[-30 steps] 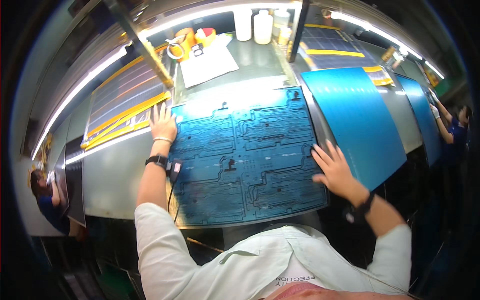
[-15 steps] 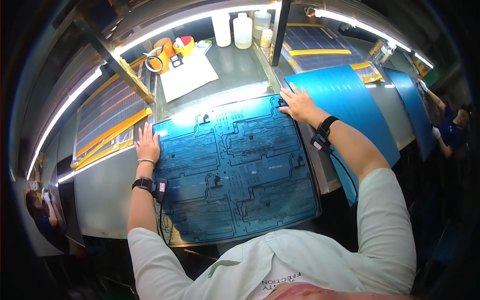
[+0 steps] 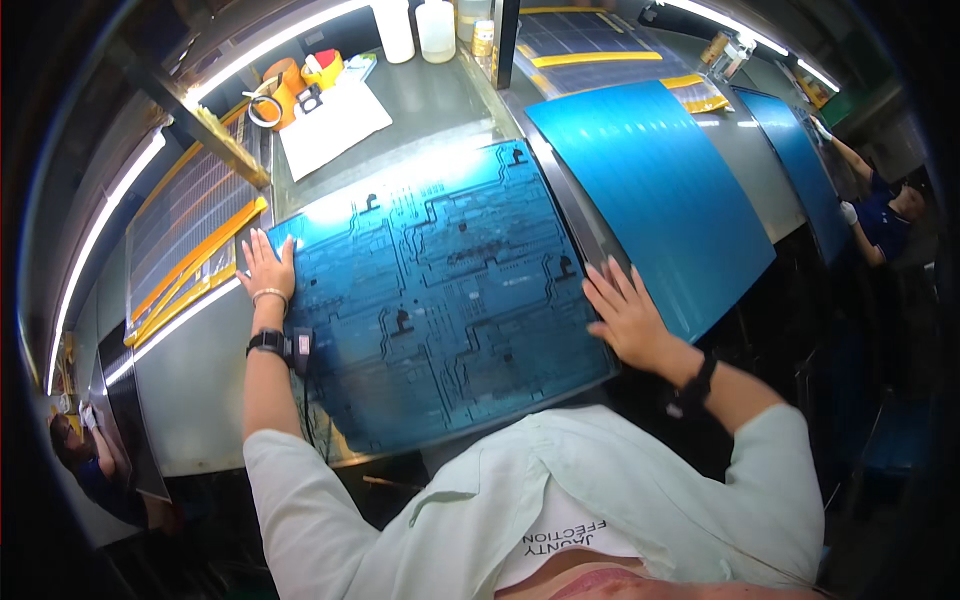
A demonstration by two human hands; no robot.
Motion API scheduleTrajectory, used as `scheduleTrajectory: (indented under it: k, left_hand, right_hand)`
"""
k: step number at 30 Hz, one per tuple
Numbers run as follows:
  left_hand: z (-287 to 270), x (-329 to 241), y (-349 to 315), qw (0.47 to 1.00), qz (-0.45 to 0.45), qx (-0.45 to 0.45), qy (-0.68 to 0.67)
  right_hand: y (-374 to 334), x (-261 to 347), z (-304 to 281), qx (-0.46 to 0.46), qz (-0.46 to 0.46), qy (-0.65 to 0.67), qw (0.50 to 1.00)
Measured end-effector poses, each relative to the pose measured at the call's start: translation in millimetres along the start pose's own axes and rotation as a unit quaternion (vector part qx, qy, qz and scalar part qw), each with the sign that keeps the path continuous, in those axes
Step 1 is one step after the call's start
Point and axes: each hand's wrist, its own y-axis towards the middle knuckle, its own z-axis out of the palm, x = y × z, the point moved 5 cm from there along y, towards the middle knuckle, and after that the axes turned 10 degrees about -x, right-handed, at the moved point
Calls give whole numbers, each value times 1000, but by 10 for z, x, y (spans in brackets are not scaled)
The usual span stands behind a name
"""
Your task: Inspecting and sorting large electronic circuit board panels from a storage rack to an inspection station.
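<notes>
Right hand slid down the blue sheet; both hands flat, ungrasping.

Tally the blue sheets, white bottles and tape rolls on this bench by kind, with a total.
Blue sheets with dark circuit lines: 1, under both hands
Plain blue sheets: 2
White bottles: 2
Tape rolls: 3
Total: 8
</notes>
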Motion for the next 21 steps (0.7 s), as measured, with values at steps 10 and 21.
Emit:
scheduleTrajectory:
  k: [10,21]
  left_hand:
    - [-356,971,-2363,992,-115,17,-40]
    - [-287,1054,-3621,579,-482,-93,-651]
  right_hand:
    - [-934,102,403,-26,465,542,699]
    - [-1038,197,480,-61,415,549,723]
